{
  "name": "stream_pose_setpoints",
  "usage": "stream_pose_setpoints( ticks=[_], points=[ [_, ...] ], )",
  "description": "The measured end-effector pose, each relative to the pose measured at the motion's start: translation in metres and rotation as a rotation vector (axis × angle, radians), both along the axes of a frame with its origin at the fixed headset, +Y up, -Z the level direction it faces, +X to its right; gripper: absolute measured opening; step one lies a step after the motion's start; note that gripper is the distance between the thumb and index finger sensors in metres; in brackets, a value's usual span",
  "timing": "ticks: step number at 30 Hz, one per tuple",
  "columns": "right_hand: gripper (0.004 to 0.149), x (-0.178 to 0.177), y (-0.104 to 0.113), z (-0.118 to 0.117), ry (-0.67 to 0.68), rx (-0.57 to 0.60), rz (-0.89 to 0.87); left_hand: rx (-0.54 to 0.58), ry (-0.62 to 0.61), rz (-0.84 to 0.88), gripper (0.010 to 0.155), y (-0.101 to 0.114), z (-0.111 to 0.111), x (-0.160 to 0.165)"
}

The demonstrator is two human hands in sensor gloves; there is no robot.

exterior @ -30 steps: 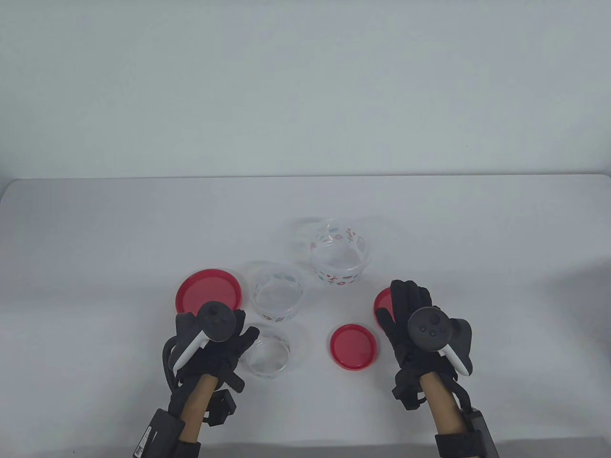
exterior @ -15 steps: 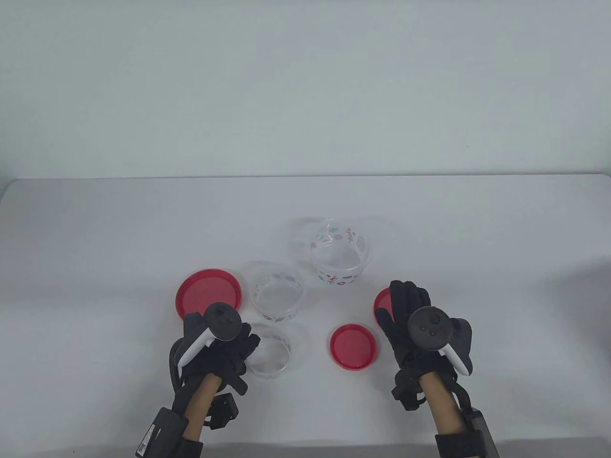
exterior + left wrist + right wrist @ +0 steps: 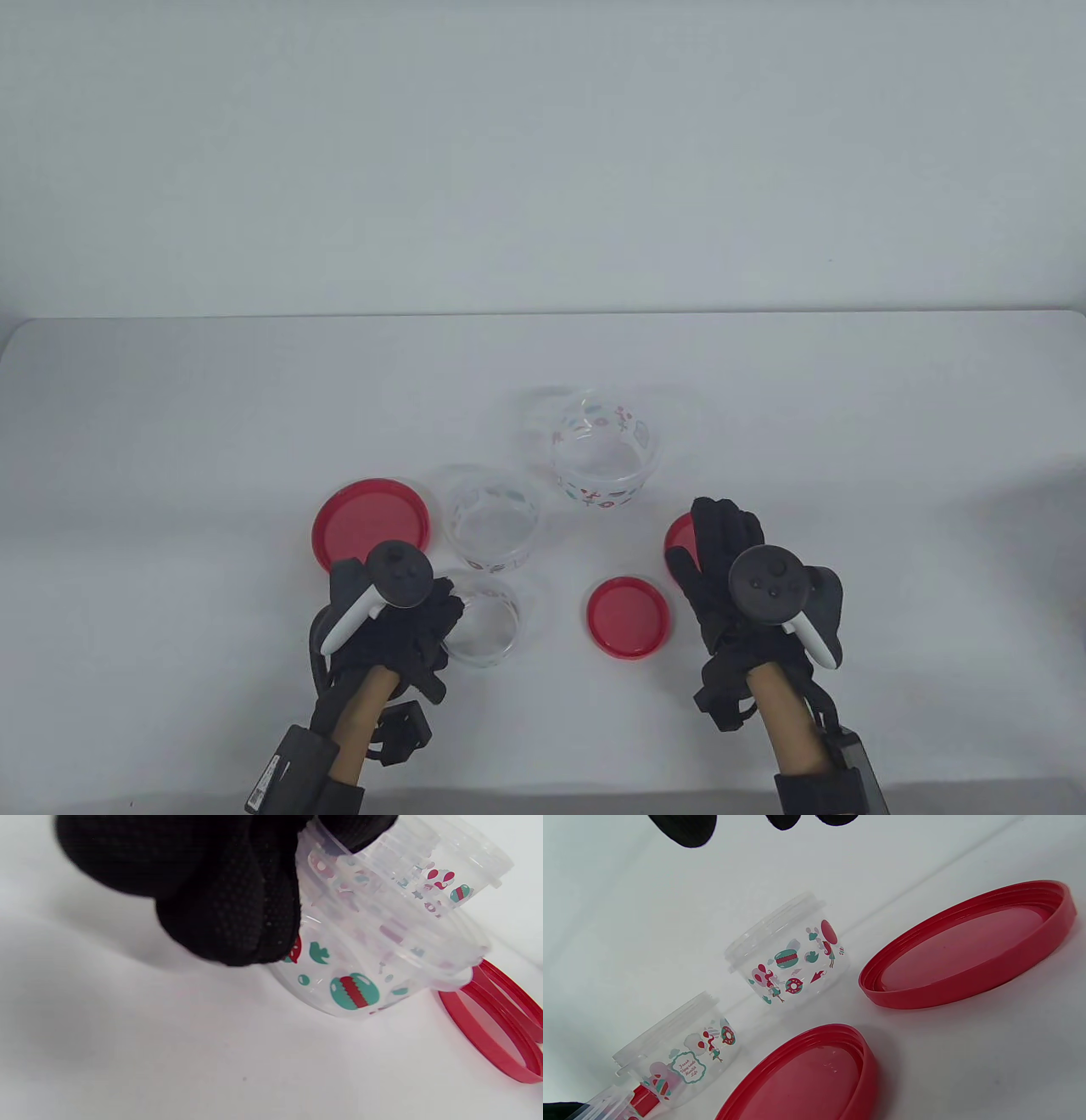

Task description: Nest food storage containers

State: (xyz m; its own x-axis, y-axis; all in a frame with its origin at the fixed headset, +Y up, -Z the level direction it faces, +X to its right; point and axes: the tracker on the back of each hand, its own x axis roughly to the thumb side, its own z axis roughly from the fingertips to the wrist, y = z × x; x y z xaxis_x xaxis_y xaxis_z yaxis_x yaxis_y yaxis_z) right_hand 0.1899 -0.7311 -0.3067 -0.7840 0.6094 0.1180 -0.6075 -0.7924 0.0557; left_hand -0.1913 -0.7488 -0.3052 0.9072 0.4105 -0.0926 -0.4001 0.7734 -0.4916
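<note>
- Large tub (image 3: 607, 463): stands empty, farthest back; nothing nested.
- Medium tub (image 3: 495, 519): empty, apart from the others.
- Small tub (image 3: 484, 618): tilted, left hand (image 3: 386, 620) grips its rim.
- Right hand (image 3: 747, 586): spread flat, holding nothing, over a lid (image 3: 679, 536).
- All nesting remains.

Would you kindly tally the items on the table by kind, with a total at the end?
Clear printed containers: 3 (small container gripped by the left hand, medium container, large container)
Red lids: 3 (left lid, small lid, right lid partly under the right hand)
Total: 6
</note>
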Motion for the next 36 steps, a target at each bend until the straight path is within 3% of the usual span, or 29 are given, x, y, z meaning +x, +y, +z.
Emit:
stream_pose_setpoints(
  ticks=[6,12,20,26,36],
  points=[
    [0.07,0.003,0.004,0.001,0.001,-0.013,-0.135,0.022,-0.011,0.022,0.058,0.009,0.002,0.005],
    [0.07,0.008,0.009,0.004,-0.017,-0.013,-0.267,0.085,-0.022,0.019,0.058,0.032,0.0,0.022],
    [0.072,0.014,0.008,0.006,-0.037,-0.08,-0.565,0.232,-0.081,-0.017,0.058,0.08,-0.002,0.078],
    [0.072,0.015,0.005,0.007,-0.043,-0.134,-0.749,0.289,-0.121,-0.039,0.058,0.104,-0.009,0.118],
    [0.076,0.018,0.0,0.007,-0.032,-0.204,-0.951,0.308,-0.173,-0.041,0.058,0.111,-0.015,0.171]
  ],
)
